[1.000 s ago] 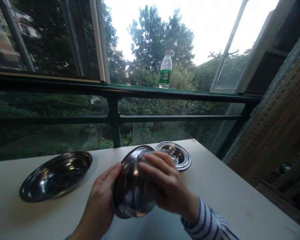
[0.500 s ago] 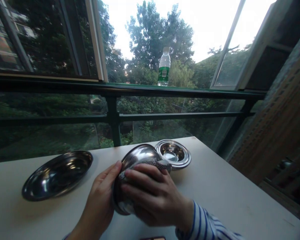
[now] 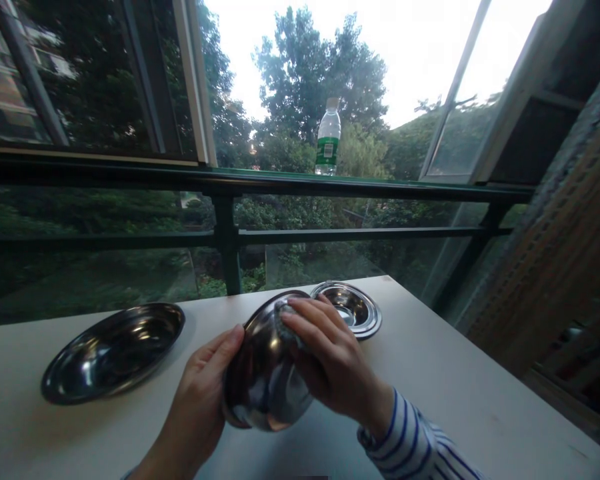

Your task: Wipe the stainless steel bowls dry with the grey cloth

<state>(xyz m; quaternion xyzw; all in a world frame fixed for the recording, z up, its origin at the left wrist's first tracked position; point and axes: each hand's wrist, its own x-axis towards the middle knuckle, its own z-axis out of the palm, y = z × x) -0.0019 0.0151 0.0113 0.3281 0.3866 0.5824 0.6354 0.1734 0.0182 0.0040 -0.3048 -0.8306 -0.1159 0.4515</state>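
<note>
A shiny metal bowl (image 3: 260,373) is tilted above the white table, its rounded outside turned toward me. My left hand (image 3: 205,387) grips its rim at the left, thumb on top. Pressed against the upper right of the bowl's outside is my right hand (image 3: 335,353), fingers bent over a greyish patterned cloth (image 3: 286,320); most of the cloth is hidden beneath the fingers. Behind the right hand lies a stack of small metal bowls (image 3: 367,320), partly covered by it. A larger metal bowl (image 3: 115,353) rests at the left, opening upward.
The white table (image 3: 430,380) ends at a dark green railing (image 3: 130,177). A clear plastic bottle with a green label (image 3: 327,143) stands on the railing ledge. Open window frames (image 3: 195,80) flank the view of trees, and a curtain (image 3: 555,253) hangs at the right.
My right hand has slid with the cloth up and right across the bowl, baring more of its outside. My left hand keeps its hold on the rim.
</note>
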